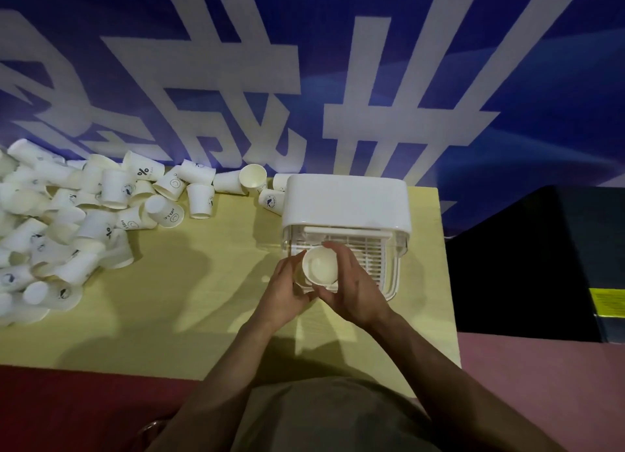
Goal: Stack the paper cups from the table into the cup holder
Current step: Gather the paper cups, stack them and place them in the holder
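Both hands hold one white cup (pixel 319 265) with its mouth up, over the near left corner of the holder (pixel 345 201). The left hand (pixel 282 292) grips it from the left, the right hand (pixel 351 287) wraps it from the right and far side. The holder is white with a clear lower part and stands on the yellow table (pixel 209 302), at its far right. A big pile of cups (pixel 77 221) lies on the left, some upright, many tipped over. Behind is a blue banner (pixel 338 62) with white characters.
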{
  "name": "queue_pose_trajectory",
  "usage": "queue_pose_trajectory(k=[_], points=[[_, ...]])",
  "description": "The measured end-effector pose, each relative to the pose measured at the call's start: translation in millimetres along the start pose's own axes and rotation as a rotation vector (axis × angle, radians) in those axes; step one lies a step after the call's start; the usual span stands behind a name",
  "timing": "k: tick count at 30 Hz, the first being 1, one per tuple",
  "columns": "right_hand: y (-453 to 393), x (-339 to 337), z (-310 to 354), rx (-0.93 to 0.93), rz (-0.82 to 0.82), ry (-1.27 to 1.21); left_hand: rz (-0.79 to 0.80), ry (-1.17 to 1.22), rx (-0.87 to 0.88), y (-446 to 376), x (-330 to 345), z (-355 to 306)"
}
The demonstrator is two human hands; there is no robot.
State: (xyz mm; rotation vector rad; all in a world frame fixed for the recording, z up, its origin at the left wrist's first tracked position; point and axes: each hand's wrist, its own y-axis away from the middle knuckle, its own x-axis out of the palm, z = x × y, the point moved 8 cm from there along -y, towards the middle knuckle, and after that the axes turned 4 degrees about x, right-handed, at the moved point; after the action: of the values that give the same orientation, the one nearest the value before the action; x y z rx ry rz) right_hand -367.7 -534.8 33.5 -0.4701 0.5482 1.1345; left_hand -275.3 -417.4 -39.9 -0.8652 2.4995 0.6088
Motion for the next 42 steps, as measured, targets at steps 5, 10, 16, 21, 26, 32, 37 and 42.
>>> queue_pose_trajectory(k=[5,10,16,21,26,32,37,42], points=[[-14.6,17.8,3.3,-0.083,0.014,0.054,0.022,0.048,-0.051,0.2,-1.4,5.0],[-14.3,24.3,-4.3,-0.043,0.031,0.094,0.038,0.096,-0.07,2.6,-7.8,17.6],[-2.2,27.4,-12.0,-0.033,0.057,0.167,0.059,0.099,-0.085,8.7,-13.4,25.4],[-1.5,46.2,-49.1,0.038,0.123,0.241,0.107,0.138,-0.129,11.2,-9.2,20.6],[-1.3,53.1,-58.9,0.175,0.262,0.146,0.154,0.15,-0.152,8.1,-2.2,14.1],[1.6,33.2,-74.2,0.44,0.191,-0.089,0.151,0.203,-0.156,0.3,10.1,5.3],[17.1,17.9,-91.9,0.545,0.053,-0.212,0.178,0.241,-0.152,-5.7,25.0,-13.8],[26.0,11.3,-96.5,0.534,0.047,-0.226,0.209,0.218,-0.158,-4.2,32.3,-22.9]])
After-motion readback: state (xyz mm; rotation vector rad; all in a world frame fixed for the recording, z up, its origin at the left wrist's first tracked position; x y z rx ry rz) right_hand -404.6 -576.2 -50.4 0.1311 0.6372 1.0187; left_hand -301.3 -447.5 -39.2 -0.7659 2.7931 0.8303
